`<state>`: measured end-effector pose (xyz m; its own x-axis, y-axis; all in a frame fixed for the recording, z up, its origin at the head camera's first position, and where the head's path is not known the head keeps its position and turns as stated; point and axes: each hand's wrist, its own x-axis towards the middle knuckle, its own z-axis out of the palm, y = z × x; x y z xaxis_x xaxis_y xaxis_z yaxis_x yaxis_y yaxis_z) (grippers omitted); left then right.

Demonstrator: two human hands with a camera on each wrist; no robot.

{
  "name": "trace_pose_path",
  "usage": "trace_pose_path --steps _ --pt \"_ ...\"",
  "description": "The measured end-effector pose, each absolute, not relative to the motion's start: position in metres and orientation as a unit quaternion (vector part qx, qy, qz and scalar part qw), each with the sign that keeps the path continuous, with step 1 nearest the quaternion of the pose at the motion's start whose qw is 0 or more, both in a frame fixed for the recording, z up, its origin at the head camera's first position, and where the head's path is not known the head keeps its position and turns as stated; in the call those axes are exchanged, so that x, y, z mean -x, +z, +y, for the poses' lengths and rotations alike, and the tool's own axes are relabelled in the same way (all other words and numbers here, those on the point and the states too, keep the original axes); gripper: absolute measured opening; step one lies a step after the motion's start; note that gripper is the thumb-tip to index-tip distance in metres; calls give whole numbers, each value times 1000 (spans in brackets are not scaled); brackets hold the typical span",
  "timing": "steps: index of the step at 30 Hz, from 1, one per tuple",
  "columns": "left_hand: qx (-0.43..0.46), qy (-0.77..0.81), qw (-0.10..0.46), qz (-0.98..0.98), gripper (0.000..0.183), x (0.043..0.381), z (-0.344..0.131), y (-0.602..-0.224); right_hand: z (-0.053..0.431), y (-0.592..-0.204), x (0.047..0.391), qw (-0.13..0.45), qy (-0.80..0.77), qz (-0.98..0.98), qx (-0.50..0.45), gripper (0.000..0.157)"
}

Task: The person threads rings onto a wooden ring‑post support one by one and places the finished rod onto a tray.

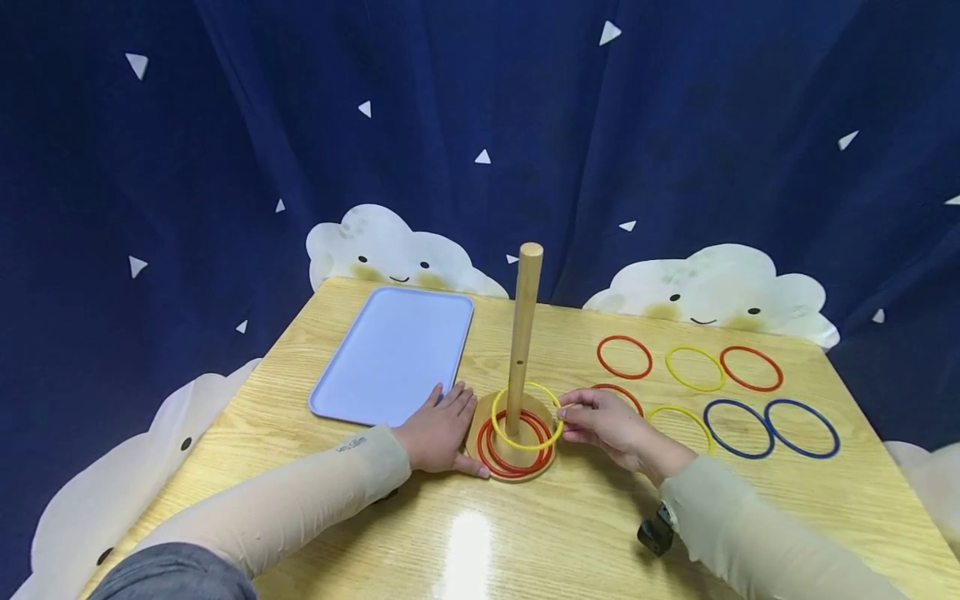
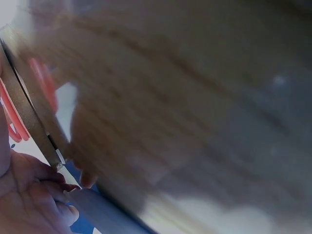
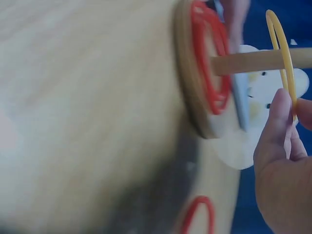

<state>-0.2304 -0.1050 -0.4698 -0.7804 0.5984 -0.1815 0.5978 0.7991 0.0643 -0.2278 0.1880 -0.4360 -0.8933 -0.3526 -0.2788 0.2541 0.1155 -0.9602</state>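
Observation:
A wooden post (image 1: 527, 317) rises from a round wooden base (image 3: 183, 68), with red rings (image 3: 199, 44) lying around its foot. My right hand (image 1: 603, 423) pinches the edge of a yellow ring (image 3: 288, 63) between thumb and fingers. That ring encircles the post and is held above the red ones, clear of the base. My left hand (image 1: 442, 429) lies with spread fingers at the left side of the base, its thumb along the front edge. In the left wrist view the close wooden surface fills most of the picture, with the left fingers at the lower left.
A pale blue tray (image 1: 397, 350) lies on the table left of the post. To the right are loose rings: red rings (image 1: 625, 377), yellow rings (image 1: 695, 389) and blue rings (image 1: 802, 454). A dark blue curtain (image 1: 450, 83) hangs behind the table.

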Motion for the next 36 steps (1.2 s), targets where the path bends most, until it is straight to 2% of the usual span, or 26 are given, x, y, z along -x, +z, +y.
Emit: trace_pose_path --steps 8,18,23,29,36 --pt "-313 7 98 945 115 231 -103 -473 188 -461 224 239 -665 707 17 33" --pt "-314 5 100 944 114 230 -104 -474 180 -466 220 238 -640 731 14 28" --pt "-311 6 103 945 114 231 -103 -474 183 -463 218 214 -594 774 42 27" --pt "-312 -1 101 945 114 231 -103 -473 212 -445 220 192 -581 788 69 34" --pt "-313 -8 100 944 116 231 -105 -472 282 -421 224 168 -592 787 46 43"
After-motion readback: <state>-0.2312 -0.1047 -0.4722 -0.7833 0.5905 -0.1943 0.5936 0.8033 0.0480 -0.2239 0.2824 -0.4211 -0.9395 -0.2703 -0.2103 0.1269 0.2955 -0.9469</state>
